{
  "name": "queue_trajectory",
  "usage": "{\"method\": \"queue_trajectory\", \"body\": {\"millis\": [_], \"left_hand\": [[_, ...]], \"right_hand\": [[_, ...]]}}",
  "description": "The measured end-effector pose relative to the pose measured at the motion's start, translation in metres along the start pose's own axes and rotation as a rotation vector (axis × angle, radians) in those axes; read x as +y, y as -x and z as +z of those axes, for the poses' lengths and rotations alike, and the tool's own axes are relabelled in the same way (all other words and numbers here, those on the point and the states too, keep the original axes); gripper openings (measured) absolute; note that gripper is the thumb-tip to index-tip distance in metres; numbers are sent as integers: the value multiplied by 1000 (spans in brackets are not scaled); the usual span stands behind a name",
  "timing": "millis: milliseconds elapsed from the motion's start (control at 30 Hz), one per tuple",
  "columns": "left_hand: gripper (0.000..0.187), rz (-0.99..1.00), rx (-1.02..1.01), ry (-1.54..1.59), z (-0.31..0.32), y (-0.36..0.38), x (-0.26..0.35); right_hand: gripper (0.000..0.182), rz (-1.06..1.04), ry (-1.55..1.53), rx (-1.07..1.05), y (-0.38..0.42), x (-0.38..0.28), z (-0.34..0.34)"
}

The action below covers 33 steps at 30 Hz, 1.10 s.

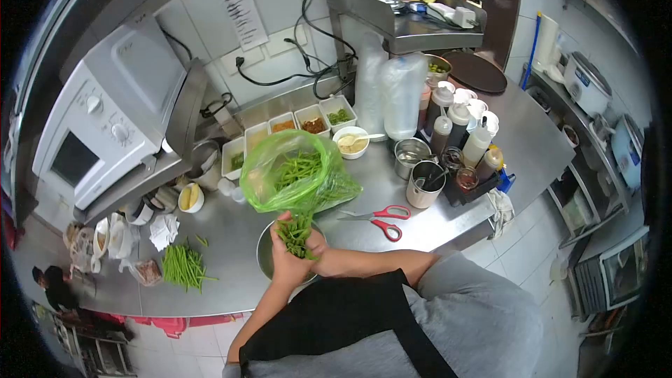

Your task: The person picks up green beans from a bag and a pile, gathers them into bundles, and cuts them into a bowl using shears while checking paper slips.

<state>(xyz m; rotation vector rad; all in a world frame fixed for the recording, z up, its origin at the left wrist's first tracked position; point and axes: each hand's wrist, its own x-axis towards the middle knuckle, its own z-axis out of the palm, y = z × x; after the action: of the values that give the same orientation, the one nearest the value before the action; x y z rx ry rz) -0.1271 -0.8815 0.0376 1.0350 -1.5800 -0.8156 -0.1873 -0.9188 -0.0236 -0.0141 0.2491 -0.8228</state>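
Observation:
My left hand (281, 255) is closed around a handful of green vegetables (297, 236), thumb up along its left side. My right hand (317, 243) presses against the right side of the same handful, its fingers partly hidden. Both hands are above a metal bowl (263, 255), which they and the greens largely cover. Just behind stands an open green plastic bag (329, 192) with cut green pieces (299, 170) inside. Scissors with red handles (389, 222) lie on the steel counter to the right of the bag.
Long green beans (183, 267) lie in a pile at the left. Small white tubs of ingredients (310, 120) line the back. Sauce bottles (478, 141) and metal cups (425, 185) stand right. A white microwave (115, 108) sits on a raised shelf. Another person (59, 287) is far left.

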Motion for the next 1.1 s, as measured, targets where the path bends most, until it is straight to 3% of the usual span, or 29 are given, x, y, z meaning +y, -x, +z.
{"method": "queue_trajectory", "body": {"millis": [33,167,200,333,433,467,567,600,700,733,833,867,967,1000,1100], "left_hand": [[87,-46,-70,11,-5,-6,8],[75,-147,-106,-79,-21,-19,-1],[66,-111,19,138,-18,-20,-12],[57,-80,347,253,-16,-33,2],[57,73,519,176,-3,-35,7],[64,26,553,294,2,-32,-6],[73,-238,291,624,-1,-25,-11],[74,-249,387,575,2,-28,-4],[70,-70,499,435,-6,-37,-7],[60,-97,486,467,-8,-39,-5],[52,-356,463,643,-5,-34,2],[43,-292,411,633,-3,-28,-12],[42,-185,412,465,0,-29,-3],[52,-129,383,240,-10,-31,-9],[61,-4,374,277,-12,-27,-16]], "right_hand": [[34,29,-32,-8,-4,0,-6],[35,40,-74,6,-14,3,-16],[35,2,-56,35,-14,4,-10],[34,-96,44,24,21,-8,48],[35,-149,2,-103,-2,-12,31],[35,-138,10,-37,-7,-15,27],[36,-122,1,112,1,-17,34],[35,-100,20,179,10,-15,40],[33,-96,20,-18,-11,0,7],[30,-118,-71,-59,-12,0,8],[28,-129,-4,26,12,-25,39],[30,-83,-48,29,-6,-27,19],[34,-72,26,-42,5,-23,22],[34,-107,32,13,2,-16,21],[33,-124,-42,152,2,-9,26]]}}
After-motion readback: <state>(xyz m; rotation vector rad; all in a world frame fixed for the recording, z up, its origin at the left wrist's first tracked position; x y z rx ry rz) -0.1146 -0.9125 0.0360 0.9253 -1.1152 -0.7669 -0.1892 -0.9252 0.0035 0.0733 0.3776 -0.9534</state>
